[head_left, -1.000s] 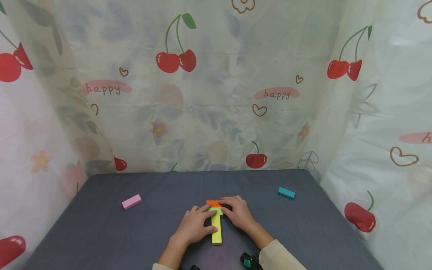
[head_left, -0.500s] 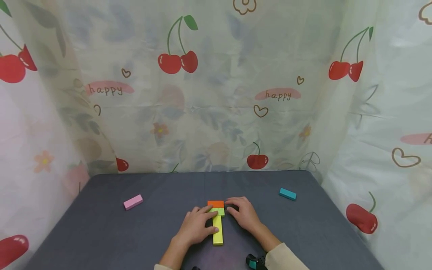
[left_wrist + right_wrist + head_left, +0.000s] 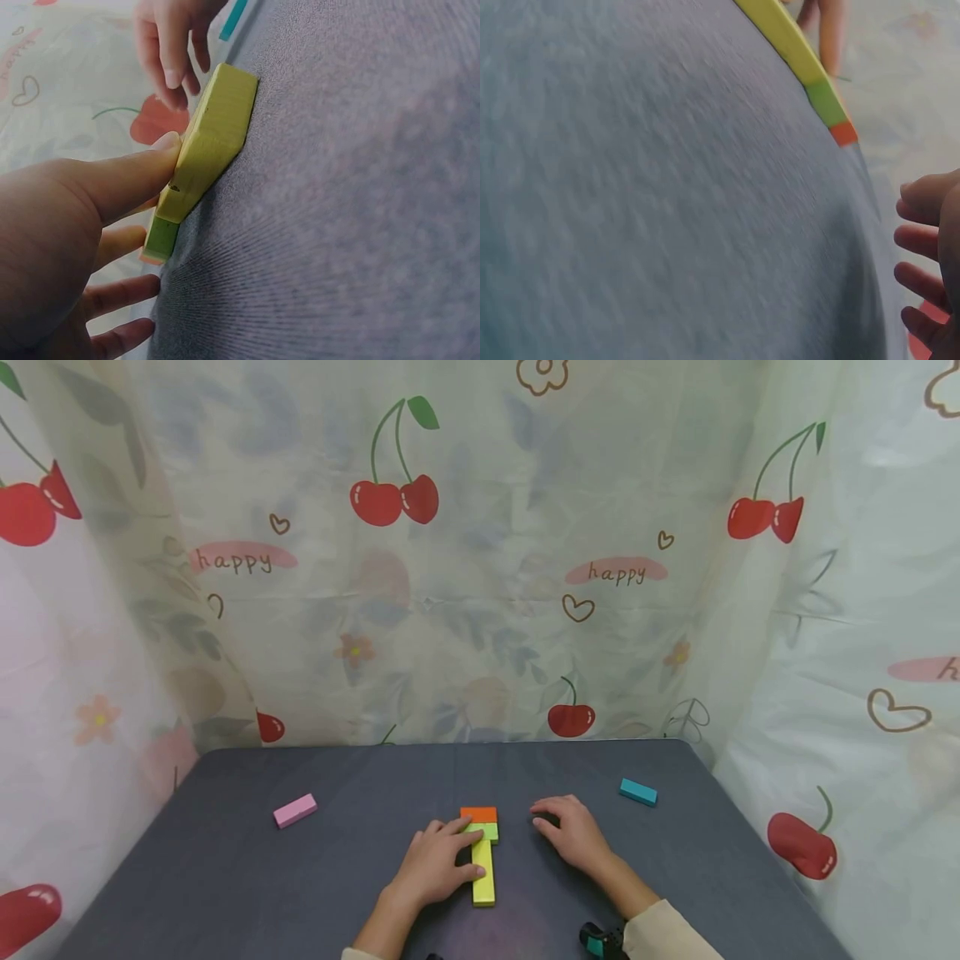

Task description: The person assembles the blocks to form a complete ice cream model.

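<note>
In the head view, an orange block point(image 3: 478, 815), a green block point(image 3: 487, 832) and a long yellow block point(image 3: 483, 875) lie touching on the dark table, forming a T-like shape. My left hand point(image 3: 432, 863) rests on this row from the left. Its thumb point(image 3: 150, 166) touches the yellow block point(image 3: 214, 135) in the left wrist view, and its other fingers are spread, with the fingertips over the green and orange blocks. To the right of the row, my right hand point(image 3: 573, 835) hovers apart from it with loosely bent fingers point(image 3: 919, 241), holding nothing.
A pink block point(image 3: 295, 810) lies at the left of the table point(image 3: 360, 785). Toward the back right is a teal block point(image 3: 638, 792). Behind and at both sides hangs a printed curtain point(image 3: 480, 560). A dark wrist device point(image 3: 602, 941) sits by the right sleeve.
My right hand has let go of the orange and green blocks and moved away to the right. The left hand keeps its place on the row.
</note>
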`<action>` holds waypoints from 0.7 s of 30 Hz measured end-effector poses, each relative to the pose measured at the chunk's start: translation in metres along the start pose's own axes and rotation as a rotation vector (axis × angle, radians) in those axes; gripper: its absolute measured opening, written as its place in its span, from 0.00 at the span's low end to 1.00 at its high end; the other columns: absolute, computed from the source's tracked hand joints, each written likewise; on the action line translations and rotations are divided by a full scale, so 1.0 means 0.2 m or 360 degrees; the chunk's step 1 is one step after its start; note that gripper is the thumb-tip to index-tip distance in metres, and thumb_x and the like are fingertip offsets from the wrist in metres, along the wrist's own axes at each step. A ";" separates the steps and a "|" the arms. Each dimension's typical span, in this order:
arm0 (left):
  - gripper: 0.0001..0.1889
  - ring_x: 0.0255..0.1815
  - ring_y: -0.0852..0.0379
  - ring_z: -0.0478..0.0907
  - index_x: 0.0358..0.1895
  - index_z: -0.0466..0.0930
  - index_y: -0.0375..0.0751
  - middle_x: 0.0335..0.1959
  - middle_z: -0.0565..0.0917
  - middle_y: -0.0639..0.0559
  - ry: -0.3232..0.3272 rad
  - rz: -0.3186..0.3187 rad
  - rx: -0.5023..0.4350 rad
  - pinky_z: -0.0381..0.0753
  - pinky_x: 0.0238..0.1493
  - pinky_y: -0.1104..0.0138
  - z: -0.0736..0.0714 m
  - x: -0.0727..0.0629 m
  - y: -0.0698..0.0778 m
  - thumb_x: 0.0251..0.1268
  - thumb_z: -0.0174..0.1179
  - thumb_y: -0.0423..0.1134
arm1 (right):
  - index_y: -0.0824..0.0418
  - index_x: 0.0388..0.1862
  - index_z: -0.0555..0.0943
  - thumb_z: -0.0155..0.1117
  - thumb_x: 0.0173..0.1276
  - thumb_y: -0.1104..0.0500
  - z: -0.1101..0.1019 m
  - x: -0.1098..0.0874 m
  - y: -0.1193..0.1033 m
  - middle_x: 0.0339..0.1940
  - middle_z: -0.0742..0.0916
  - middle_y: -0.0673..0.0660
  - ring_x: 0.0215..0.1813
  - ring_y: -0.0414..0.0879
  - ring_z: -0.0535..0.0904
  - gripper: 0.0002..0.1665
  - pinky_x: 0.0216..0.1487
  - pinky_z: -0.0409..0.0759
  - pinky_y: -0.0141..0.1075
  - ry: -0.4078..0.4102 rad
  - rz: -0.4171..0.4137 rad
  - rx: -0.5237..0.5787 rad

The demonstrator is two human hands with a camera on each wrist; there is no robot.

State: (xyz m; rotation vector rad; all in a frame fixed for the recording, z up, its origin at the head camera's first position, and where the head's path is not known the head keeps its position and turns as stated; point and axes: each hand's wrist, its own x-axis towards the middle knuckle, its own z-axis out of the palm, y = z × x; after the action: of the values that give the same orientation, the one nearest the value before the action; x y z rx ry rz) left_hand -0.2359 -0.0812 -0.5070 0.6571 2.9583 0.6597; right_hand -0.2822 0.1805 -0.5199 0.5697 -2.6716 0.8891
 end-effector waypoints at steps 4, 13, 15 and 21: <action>0.29 0.59 0.46 0.69 0.65 0.77 0.58 0.68 0.71 0.51 -0.0012 0.0006 -0.0007 0.68 0.49 0.49 0.00 0.00 -0.01 0.59 0.64 0.59 | 0.56 0.45 0.87 0.70 0.64 0.60 -0.05 0.00 0.04 0.47 0.87 0.50 0.50 0.49 0.77 0.10 0.52 0.75 0.48 0.0040 -0.0016 -0.0035; 0.30 0.59 0.46 0.69 0.65 0.76 0.58 0.68 0.70 0.52 -0.0007 0.0002 -0.0010 0.68 0.49 0.49 0.01 0.00 -0.01 0.59 0.64 0.60 | 0.60 0.46 0.87 0.70 0.62 0.62 -0.11 0.01 0.13 0.49 0.86 0.55 0.53 0.54 0.77 0.12 0.55 0.73 0.52 0.0181 -0.0066 -0.0130; 0.30 0.59 0.46 0.69 0.65 0.76 0.58 0.68 0.70 0.52 -0.0006 0.0006 -0.0010 0.68 0.49 0.49 0.01 0.00 -0.01 0.59 0.64 0.60 | 0.60 0.46 0.86 0.71 0.62 0.63 -0.12 0.01 0.16 0.50 0.86 0.56 0.53 0.55 0.77 0.13 0.55 0.72 0.54 0.0217 -0.0066 -0.0173; 0.30 0.58 0.46 0.69 0.65 0.77 0.58 0.68 0.71 0.52 -0.0003 0.0007 -0.0004 0.68 0.48 0.49 0.01 0.00 -0.01 0.59 0.64 0.60 | 0.61 0.49 0.85 0.70 0.62 0.61 -0.14 0.00 0.22 0.55 0.84 0.60 0.58 0.59 0.74 0.16 0.56 0.68 0.59 0.0261 0.0012 -0.0276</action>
State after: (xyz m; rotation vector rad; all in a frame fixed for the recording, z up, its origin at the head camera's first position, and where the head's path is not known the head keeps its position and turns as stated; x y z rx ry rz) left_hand -0.2372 -0.0827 -0.5094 0.6635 2.9546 0.6629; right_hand -0.2971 0.2303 -0.5200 0.4275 -2.5701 0.6662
